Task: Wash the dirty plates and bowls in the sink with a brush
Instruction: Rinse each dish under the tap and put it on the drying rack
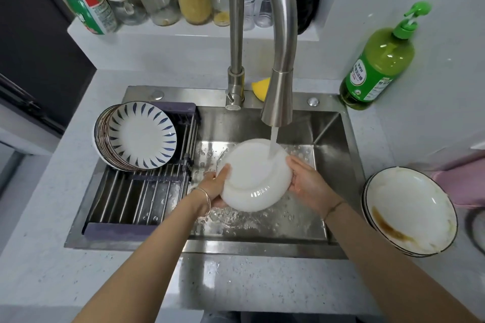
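The left hand [215, 183] is gripping the left rim of an upturned white plate [256, 178] and the right hand [306, 181] is clasping its right rim, holding it over the sink [262, 246] under the tap's [278, 97] stream. The rinse is likely going best with the plate tilted and turning slowly, so water is sheeting off. Stained bowls [409, 212] are waiting on the counter; no brush is showing.

We note a pale speckled bench [42, 231] with a steel sink [262, 250] set into it. On it: green soap bottle [378, 60] back right, stacked stained bowls [409, 211] right of the sink, pink cloth [464, 183] just beyond.
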Available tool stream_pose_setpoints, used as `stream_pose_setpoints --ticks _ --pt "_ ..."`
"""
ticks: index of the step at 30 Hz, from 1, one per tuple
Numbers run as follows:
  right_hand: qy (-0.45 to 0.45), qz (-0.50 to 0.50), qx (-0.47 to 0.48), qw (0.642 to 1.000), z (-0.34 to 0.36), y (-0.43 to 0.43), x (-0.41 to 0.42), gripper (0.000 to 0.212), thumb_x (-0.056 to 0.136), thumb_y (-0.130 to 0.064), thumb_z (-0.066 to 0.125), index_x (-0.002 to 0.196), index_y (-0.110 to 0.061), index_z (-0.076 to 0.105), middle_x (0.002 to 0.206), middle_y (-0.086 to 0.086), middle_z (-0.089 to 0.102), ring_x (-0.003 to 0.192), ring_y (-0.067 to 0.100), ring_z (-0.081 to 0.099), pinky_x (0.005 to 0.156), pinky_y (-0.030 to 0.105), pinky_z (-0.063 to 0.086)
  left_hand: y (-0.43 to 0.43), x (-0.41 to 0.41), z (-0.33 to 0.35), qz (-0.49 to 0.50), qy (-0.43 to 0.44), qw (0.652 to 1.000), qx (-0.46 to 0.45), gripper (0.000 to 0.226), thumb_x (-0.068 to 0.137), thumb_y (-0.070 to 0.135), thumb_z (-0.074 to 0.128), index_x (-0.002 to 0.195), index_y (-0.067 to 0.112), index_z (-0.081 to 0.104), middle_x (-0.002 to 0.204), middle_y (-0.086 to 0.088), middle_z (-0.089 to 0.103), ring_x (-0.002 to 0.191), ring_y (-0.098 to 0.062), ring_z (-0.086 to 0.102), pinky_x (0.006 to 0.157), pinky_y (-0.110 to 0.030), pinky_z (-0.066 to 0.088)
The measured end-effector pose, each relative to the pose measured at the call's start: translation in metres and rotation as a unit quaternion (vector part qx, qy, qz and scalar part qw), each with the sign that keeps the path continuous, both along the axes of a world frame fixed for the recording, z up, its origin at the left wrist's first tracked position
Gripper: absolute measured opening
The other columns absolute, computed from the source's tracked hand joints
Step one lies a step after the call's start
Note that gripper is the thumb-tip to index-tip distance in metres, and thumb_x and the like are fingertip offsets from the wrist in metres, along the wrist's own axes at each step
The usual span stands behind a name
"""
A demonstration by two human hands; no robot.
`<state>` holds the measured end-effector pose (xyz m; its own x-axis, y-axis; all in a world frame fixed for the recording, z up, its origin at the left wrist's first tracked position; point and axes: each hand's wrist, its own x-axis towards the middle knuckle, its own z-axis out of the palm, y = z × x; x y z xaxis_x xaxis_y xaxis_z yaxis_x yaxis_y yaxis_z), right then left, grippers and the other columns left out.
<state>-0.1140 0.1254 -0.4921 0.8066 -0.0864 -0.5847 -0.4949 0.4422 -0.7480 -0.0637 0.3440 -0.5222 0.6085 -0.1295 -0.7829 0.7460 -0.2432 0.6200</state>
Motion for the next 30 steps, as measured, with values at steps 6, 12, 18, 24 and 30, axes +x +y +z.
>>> stream_pose_setpoints --ticks 6,12,18,24,30 --pt "0.01 -0.032 0.001 0.999 -0.01 -0.028 -0.032 0.037 0.102 -0.029 0.039 0.134 -0.018 0.052 0.122 0.004 0.066 0.113 0.021 0.061 0.079 0.031 0.055 -0.025 -0.019 0.01 -0.05 -0.004 0.998 -0.044 0.062 0.09 0.067 0.041 0.129 0.019 0.042 0.111 -0.008 0.065 0.086 -0.025 0.07 0.064 -0.043 0.061" --pt "-0.025 -0.013 -0.012 1.0 0.003 -0.048 -0.052 0.042 0.095 -0.036 0.044 0.132 -0.017 0.052 0.125 0.007 0.064 0.116 0.025 0.06 0.083 0.037 0.055 -0.044 -0.017 0.016 -0.093 -0.028 0.992 -0.077 0.069 0.086 0.075 0.038 0.129 0.021 0.042 0.119 -0.011 0.063 0.097 -0.028 0.07 0.07 -0.052 0.06" --pt "-0.072 0.022 -0.11 0.991 0.035 -0.025 -0.044 0.025 0.09 -0.021 0.058 0.114 -0.014 0.055 0.106 0.001 0.07 0.096 0.019 0.067 0.069 0.034 0.058 -0.042 -0.003 0.026 -0.083 -0.012 0.993 -0.088 0.07 0.087 0.077 0.027 0.14 0.032 0.041 0.128 -0.001 0.058 0.112 -0.023 0.059 0.079 -0.04 0.058" --pt "-0.188 0.17 -0.452 0.855 0.03 0.029 -0.036 0.015 0.086 -0.021 0.069 0.096 -0.027 0.06 0.088 -0.007 0.067 0.066 0.011 0.061 0.053 0.011 0.041 -0.05 0.006 0.046 -0.018 0.014 0.985 -0.173 0.055 0.093 0.057 0.048 0.126 0.012 0.05 0.105 -0.008 0.062 0.084 -0.026 0.07 0.056 -0.033 0.06" --pt "-0.208 0.249 -0.509 0.797 0.017 0.036 -0.042 0.015 0.087 -0.034 0.068 0.097 -0.024 0.066 0.093 -0.015 0.071 0.085 0.006 0.064 0.076 0.021 0.049 -0.045 -0.001 0.022 0.077 -0.024 0.984 -0.161 0.046 0.095 0.03 0.052 0.135 0.007 0.047 0.111 -0.019 0.065 0.083 -0.028 0.067 0.058 -0.032 0.058"
